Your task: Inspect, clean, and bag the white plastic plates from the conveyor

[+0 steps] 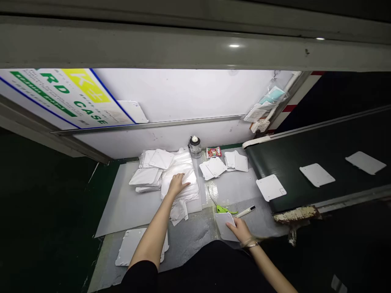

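Mid-frame, the left hand (179, 185) rests its grip spread flat on the pile of clear bags (187, 163) on the desk (122, 207), seemingly choosing one; freeing it calls for peeling a single thin layer. Lower right, the right hand (241, 230) pinches a white plate (224, 224); its wrist is blurred.

The worktop (102, 179) shows dark green along its left edge; the mat (128, 207) over it is pale grey and faintly glossy. The plates (214, 167) by the back edge are plain white, like the plate (224, 226) at the right hand (241, 230). The belt (336, 138) is dark green, nearly black. The bags (183, 169) under the left hand (179, 185) are milky and see-through. The scissors (222, 209) have bright green handles. The pen (246, 211) is white with a black tip. The packet (213, 152) is red with white marks. The sign (70, 95) is white with green letters, a yellow patch and a blue border.
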Tool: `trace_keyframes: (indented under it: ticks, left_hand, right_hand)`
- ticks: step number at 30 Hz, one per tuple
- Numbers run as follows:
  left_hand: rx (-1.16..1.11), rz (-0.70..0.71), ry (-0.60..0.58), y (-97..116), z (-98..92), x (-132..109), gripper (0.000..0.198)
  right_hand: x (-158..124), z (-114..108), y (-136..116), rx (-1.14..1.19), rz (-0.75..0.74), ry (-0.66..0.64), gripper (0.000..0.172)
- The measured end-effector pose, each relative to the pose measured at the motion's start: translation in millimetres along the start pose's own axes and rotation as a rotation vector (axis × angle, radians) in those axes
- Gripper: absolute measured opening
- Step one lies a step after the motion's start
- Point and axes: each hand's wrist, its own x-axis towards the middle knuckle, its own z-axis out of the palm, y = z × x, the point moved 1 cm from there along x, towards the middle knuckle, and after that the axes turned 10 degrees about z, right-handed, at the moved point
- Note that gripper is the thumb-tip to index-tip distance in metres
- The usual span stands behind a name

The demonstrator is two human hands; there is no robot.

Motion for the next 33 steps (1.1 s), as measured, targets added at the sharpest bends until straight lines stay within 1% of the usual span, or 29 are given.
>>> trace_keyframes:
  ticks: [3, 4, 7, 9, 10, 12, 13, 15, 17, 19, 20, 21, 22, 25, 26, 28, 30, 32, 33]
  left_hand:
    - [0.073, -0.010, 0.003, 3.7, 1.5, -1.7, 0.019]
    - [0.098, -0.028, 0.007, 3.8, 0.9, -1.8, 0.017]
    - [0.178, -0.108, 0.045, 1.9, -3.1, -2.6, 0.022]
    - [0.227, -0.164, 0.082, 0.4, -6.2, -3.4, 0.027]
    - [0.247, -0.190, 0.099, -0.2, -7.6, -3.7, 0.029]
    - [0.274, -0.225, 0.119, -1.0, -10.2, -3.8, 0.036]
    - [0.280, -0.228, 0.122, -1.1, -11.5, -3.4, 0.039]
    - [0.281, -0.198, 0.130, -0.5, -13.8, -2.0, 0.041]
    - [0.273, -0.128, 0.142, 1.0, -15.6, -0.8, 0.040]
    - [0.261, -0.062, 0.158, 2.6, -16.3, -0.7, 0.035]
    - [0.255, -0.043, 0.170, 3.1, -16.4, -1.3, 0.033]
    - [0.251, -0.035, 0.185, 3.2, -16.3, -2.4, 0.031]
    - [0.246, -0.038, 0.204, 3.0, -16.4, -3.9, 0.031]
    - [0.226, -0.070, 0.251, 0.4, -17.5, -9.3, 0.031]
    - [0.216, -0.078, 0.256, -0.6, -18.3, -11.0, 0.030]
    - [0.199, -0.089, 0.255, -1.9, -20.1, -13.9, 0.029]
    - [0.190, -0.098, 0.259, -1.7, -21.1, -16.0, 0.028]
    - [0.188, -0.105, 0.270, 0.2, -19.9, -17.3, 0.027]
    - [0.192, -0.101, 0.285, 1.6, -18.4, -17.7, 0.025]
  right_hand:
    - [18.8, 10.9, 8.4, 0.042, 0.052, -0.011, 0.026]
    - [23.8, 13.1, 11.7, 0.047, 0.075, 0.000, 0.024]
    - [32.2, 12.2, 20.4, 0.021, 0.139, 0.072, 0.022]
    - [33.8, 2.3, 22.6, -0.028, 0.166, 0.139, 0.020]
    - [34.3, -6.7, 22.0, -0.059, 0.173, 0.183, 0.019]
    - [36.9, -34.3, 17.7, -0.129, 0.177, 0.308, 0.020]
    - [39.2, -52.6, 14.5, -0.164, 0.181, 0.391, 0.025]
    - [45.5, -94.9, 7.8, -0.231, 0.211, 0.580, 0.041]
    - [52.7, -137.5, 3.5, -0.288, 0.278, 0.744, 0.063]
    - [59.5, -172.5, 3.1, -0.336, 0.358, 0.829, 0.084]
    - [62.4, -186.3, 4.1, -0.359, 0.391, 0.838, 0.090]
    - [64.8, -198.0, 5.6, -0.383, 0.412, 0.826, 0.090]
    - [66.7, -208.6, 7.3, -0.407, 0.419, 0.798, 0.084]
    - [67.2, -243.7, 11.4, -0.481, 0.363, 0.697, 0.044]
    - [65.4, -259.4, 12.1, -0.506, 0.331, 0.684, 0.036]
    - [60.0, -297.2, 13.3, -0.558, 0.283, 0.719, 0.032]
    - [54.4, -338.1, 16.4, -0.608, 0.285, 0.821, 0.032]
    - [51.1, -371.3, 23.7, -0.660, 0.331, 0.927, 0.038]
    - [50.6, -382.2, 29.0, -0.689, 0.358, 0.962, 0.043]
